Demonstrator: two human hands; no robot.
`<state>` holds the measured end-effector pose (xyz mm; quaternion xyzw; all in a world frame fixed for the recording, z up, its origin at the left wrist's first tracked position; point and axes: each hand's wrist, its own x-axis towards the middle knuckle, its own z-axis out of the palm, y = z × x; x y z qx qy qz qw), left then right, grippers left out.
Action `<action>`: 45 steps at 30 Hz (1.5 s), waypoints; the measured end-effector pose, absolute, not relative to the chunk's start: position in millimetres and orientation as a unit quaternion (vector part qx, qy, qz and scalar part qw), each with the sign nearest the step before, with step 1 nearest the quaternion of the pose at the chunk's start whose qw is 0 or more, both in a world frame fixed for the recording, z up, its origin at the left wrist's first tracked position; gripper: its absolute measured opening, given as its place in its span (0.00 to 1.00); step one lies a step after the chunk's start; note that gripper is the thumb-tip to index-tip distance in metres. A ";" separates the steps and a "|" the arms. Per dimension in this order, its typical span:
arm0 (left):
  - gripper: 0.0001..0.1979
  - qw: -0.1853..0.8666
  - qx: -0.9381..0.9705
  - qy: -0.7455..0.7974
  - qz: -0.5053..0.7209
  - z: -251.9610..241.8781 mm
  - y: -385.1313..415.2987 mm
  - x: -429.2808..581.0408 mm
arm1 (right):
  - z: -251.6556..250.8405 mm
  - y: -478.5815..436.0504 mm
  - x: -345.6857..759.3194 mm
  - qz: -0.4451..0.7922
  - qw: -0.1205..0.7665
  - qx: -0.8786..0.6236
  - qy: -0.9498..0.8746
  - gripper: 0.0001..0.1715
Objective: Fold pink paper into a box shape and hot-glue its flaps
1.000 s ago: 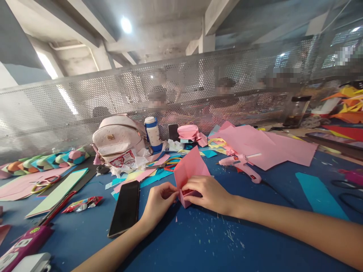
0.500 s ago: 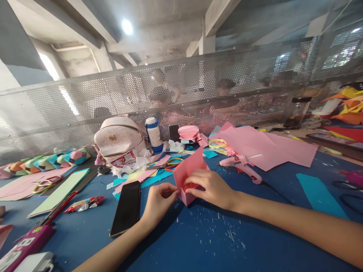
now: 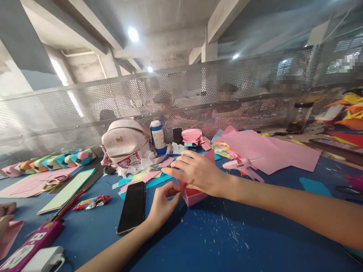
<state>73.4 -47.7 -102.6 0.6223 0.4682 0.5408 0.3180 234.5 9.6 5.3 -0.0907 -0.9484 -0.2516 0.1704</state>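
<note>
Blue and flecked with pale shreds, the counter (image 3: 204, 249) is carrying a pink paper box (image 3: 195, 198) between two hands. The left hand (image 3: 163, 206) is pinching its near left corner; the right hand (image 3: 201, 173) is reaching across it, fingers spread, gripping nothing I can see. Shaping is looking only partly done: low walls are standing, while one taller flap (image 3: 210, 155) is rising unclosed. Fingers are hiding most of the inside. Beyond, a backpack (image 3: 124, 138) and bottle (image 3: 159, 139) are concealing their contents; a cup (image 3: 300, 115) is holding something dark.
</note>
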 end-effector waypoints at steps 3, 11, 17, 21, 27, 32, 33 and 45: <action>0.05 0.333 0.601 0.473 0.551 -98.9 -47.9 71.2 | 16.5 19.0 234.9 -0.121 0.137 -0.162 -0.970 0.37; 0.11 0.371 0.563 0.472 0.568 -96.6 -46.2 68.5 | 24.4 65.8 247.8 0.234 -0.014 -0.266 -0.935 0.20; 0.10 0.340 0.538 0.467 0.614 -88.8 -45.4 62.1 | 42.2 56.1 241.4 0.173 -0.012 -0.246 -0.954 0.15; 0.11 0.334 0.531 0.464 0.626 -82.6 -44.0 59.5 | 62.9 42.9 231.0 0.070 0.158 -0.216 -0.961 0.15; 0.14 0.350 0.535 0.446 0.627 -80.1 -50.4 66.8 | 55.1 16.6 211.9 -0.079 0.067 -0.197 -0.975 0.05; 0.14 0.326 0.564 0.455 0.608 -80.5 -52.3 66.2 | 40.2 23.3 203.3 -0.045 0.035 -0.170 -0.984 0.06; 0.13 0.323 0.565 0.458 0.606 -80.5 -51.7 65.2 | 38.7 25.2 202.8 -0.046 0.043 -0.166 -0.984 0.07; 0.15 0.285 0.569 0.509 0.579 -74.2 -53.3 64.6 | 41.1 33.9 230.4 0.092 0.132 -0.234 -0.959 0.06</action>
